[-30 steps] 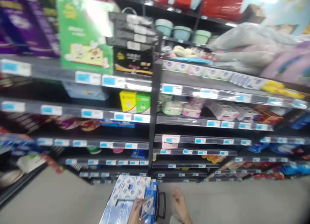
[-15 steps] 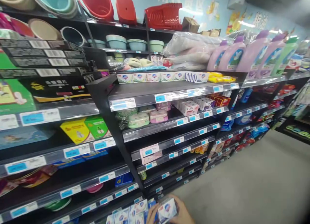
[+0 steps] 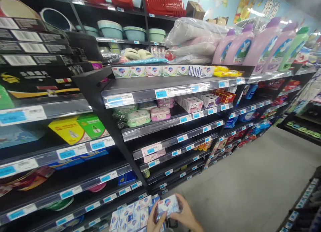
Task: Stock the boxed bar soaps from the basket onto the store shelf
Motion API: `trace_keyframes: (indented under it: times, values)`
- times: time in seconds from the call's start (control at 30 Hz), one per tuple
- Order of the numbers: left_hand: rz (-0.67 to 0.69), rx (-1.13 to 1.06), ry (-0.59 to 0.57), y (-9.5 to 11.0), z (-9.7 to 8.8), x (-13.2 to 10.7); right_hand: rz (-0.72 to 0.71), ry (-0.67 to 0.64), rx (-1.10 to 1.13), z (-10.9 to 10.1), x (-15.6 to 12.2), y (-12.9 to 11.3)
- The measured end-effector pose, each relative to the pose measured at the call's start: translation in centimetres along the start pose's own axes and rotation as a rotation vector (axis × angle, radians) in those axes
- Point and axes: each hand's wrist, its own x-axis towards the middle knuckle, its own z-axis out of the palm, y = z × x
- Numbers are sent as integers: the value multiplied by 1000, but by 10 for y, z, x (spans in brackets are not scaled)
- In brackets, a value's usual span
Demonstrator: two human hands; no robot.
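Both my hands grip a white and blue soap box (image 3: 167,206) low in the view, in front of the shelves. My left hand (image 3: 154,218) has its fingers around the box's left end, thumb across the front. On the right end, my right hand (image 3: 185,213) closes around the side of the box. Just left of my hands lie several similar soap boxes (image 3: 129,217), packed close together; what they rest on is mostly hidden. Something dark below my hands is too unclear to name.
On the top shelf (image 3: 145,85) stands a row of soap boxes (image 3: 153,71). Below are soap cases (image 3: 138,117) and LUX soap boxes (image 3: 194,105). Large purple detergent bottles (image 3: 242,46) stand at right. Grey floor (image 3: 233,188) stretches along the aisle, with another shelf (image 3: 304,205) at lower right.
My hands and the soap box have risen in view, and the box has turned to lie more level. The view has tilted down, so the shelves sit higher in the frame.
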Motion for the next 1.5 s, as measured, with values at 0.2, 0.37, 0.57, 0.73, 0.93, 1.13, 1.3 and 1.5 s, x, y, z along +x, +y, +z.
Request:
trace_keyframes:
  times: [0.2, 0.37, 0.57, 0.73, 0.93, 1.13, 1.3, 1.5]
  values:
    - [-104, -230, 14, 16, 8, -24, -25, -96, 28, -4, -8, -6]
    - [-38, -272, -26, 32, 7, -37, -30, -29, 41, -5, -13, -14]
    - [5, -208, -27, 40, -3, -40, 19, -8, -4, 1, -15, -23]
    - [41, -185, -28, 44, -6, -51, 74, -34, 43, 4, -22, -24]
    - [57, -152, -43, 42, -11, -59, 125, -46, 63, 7, -32, -25]
    - [46, -128, -57, 39, -12, -62, 114, -42, 61, 5, -37, -19]
    - [21, -49, -94, 30, -16, -65, 113, 7, 50, 5, -38, -17]
    - [124, 201, -105, 26, -24, -65, 104, 40, 63, 8, -38, -19]
